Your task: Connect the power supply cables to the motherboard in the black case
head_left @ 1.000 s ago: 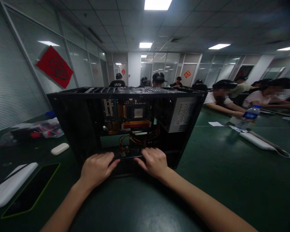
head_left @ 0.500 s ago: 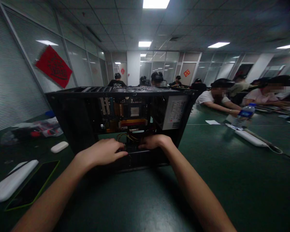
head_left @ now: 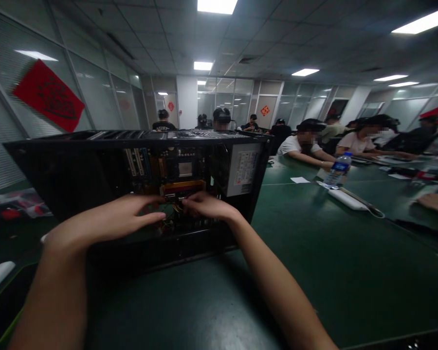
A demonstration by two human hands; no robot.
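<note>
A black computer case (head_left: 131,253) stands on the green table with its side uncovered. Inside it I see a motherboard (head_left: 170,158) with a silver square chip (head_left: 185,169), coloured slots (head_left: 184,188) below that, and a silver power supply (head_left: 243,170) at the right. My left hand (head_left: 131,214) reaches into the lower part of the case, thumb and fingers apart beside thin cables (head_left: 175,210). Opposite it, my right hand (head_left: 208,206) pinches the end of a cable just under the slots; its fingertips partly hide the connector.
A water bottle (head_left: 338,170), a white power strip (head_left: 346,199) and a slip of paper (head_left: 300,180) lie to the right. Plastic bags (head_left: 22,204) are at the left, with a dark phone-like slab (head_left: 7,306) nearer me. Several people sit beyond the case.
Both hands have risen from the bottom of the case toward the slots. The left thumb and fingers have spread. My view has turned right, shifting the case leftward.
</note>
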